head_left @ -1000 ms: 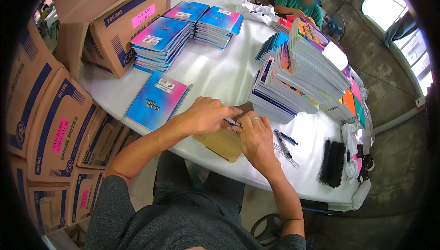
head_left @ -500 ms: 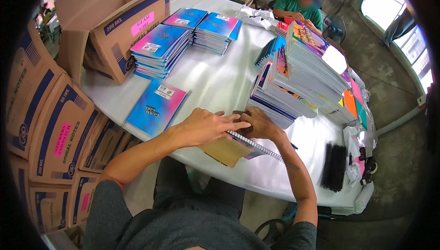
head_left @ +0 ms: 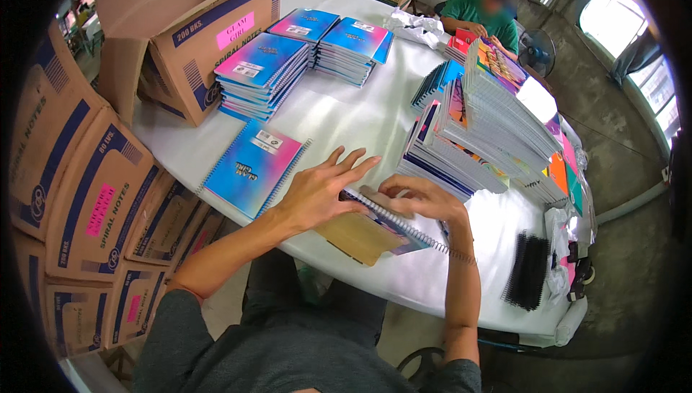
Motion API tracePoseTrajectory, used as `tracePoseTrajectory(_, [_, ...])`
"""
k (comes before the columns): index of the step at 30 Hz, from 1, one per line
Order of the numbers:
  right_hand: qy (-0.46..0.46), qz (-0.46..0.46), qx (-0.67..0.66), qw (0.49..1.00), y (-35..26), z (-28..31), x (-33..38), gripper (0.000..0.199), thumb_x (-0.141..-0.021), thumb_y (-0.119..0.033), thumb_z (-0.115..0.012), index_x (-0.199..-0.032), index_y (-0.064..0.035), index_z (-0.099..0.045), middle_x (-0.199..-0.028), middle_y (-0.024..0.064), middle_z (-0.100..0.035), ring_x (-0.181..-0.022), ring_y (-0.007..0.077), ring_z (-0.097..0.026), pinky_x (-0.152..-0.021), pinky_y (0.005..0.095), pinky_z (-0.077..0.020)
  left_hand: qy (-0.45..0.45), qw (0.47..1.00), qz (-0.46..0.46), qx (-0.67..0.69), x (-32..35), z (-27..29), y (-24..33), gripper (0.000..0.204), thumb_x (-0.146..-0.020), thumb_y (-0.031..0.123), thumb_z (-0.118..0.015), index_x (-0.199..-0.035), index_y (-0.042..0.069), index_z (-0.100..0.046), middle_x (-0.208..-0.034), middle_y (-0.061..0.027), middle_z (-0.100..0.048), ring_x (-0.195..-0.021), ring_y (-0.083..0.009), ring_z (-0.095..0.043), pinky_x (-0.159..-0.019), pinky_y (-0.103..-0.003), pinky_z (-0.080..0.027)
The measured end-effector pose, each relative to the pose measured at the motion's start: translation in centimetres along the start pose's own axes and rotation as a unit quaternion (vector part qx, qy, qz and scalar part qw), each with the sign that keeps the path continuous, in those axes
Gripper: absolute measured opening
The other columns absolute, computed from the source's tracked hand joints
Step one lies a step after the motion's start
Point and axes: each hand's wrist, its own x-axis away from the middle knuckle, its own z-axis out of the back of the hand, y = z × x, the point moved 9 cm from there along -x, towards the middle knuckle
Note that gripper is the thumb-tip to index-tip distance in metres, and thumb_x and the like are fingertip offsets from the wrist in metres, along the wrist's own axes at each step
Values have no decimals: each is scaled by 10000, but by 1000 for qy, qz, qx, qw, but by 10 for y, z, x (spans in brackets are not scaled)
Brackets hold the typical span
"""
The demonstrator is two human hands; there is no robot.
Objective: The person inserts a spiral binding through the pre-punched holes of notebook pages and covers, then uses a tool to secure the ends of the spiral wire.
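Near the table's front edge, a spiral notebook [head_left: 386, 223] is tilted with its bound edge upward. A metal spiral coil [head_left: 414, 231] runs along that edge, and its loose end sticks out to the right beyond the pages. Below the notebook shows a yellowish-tan board or sheet [head_left: 351, 238]. My left hand [head_left: 322, 190] is spread over the notebook's left end, fingers stretched out, thumb by the bound edge. The fingers of my right hand [head_left: 425, 198] are bent at the coil, slightly blurred. A blue-pink notebook [head_left: 254, 166] lies flat to the left of my left hand.
Stacks of blue-pink notebooks [head_left: 263, 68] stand at the back left, beside an open cardboard box [head_left: 194, 54]. More boxes [head_left: 94, 198] are piled at left. Unfinished-looking notebook stacks [head_left: 483, 133] rise at right, near black coils [head_left: 526, 270]. A co-worker [head_left: 476, 14] sits across.
My left hand has lifted its fingers and spread them, drawing back from the right hand. My right hand has shifted slightly right along the coil. The view has moved a little.
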Motion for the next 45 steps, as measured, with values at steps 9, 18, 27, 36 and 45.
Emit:
tracePoseTrajectory(9, [1,-41,21,999,-3,-1,-18,846,-777,-608,-603,-1281,71,-577,-1157,203,-647,-1030,277,-612,-1003,359,-422,60,915,190,352,13,-14,-55,1010,-684,137,-861,-1522,187,-299,-1433,-148,-499,-1151,-222,-494,-922,-316,-480])
tracePoseTrajectory(18, [-6,119,-93,988,-38,11,-3,666,-895,-562,-529,-1298,-38,-612,-1164,153,-666,-1056,208,-589,-952,299,-420,94,921,164,339,17,-27,-74,847,-734,124,-830,-1471,188,-418,-1347,-110,-588,-853,-121,-463,-744,-245,-484])
tracePoseTrajectory(27, [-8,-59,54,997,-14,-8,-22,720,-891,-542,-543,-1264,72,-590,-1215,201,-646,-1073,271,-621,-1006,346,-425,59,918,203,337,21,-30,-66,785,-792,13,-754,-1480,130,-395,-1467,-76,-484,-1267,-241,-534,-933,-303,-481])
tracePoseTrajectory(36, [34,3,65,997,-32,1,-26,625,-884,-531,-601,-1201,5,-657,-1064,183,-689,-972,214,-639,-876,343,-478,60,914,174,360,26,-28,-80,762,-832,14,-718,-1496,124,-360,-1469,-106,-473,-1283,-246,-509,-957,-306,-479])
tracePoseTrajectory(45, [30,-7,48,998,-30,8,-24,647,-918,-557,-548,-1238,-2,-641,-1042,193,-693,-944,231,-629,-875,343,-481,58,909,132,391,19,-31,-71,715,-885,28,-672,-1508,117,-334,-1472,-113,-466,-1268,-218,-510,-962,-292,-466])
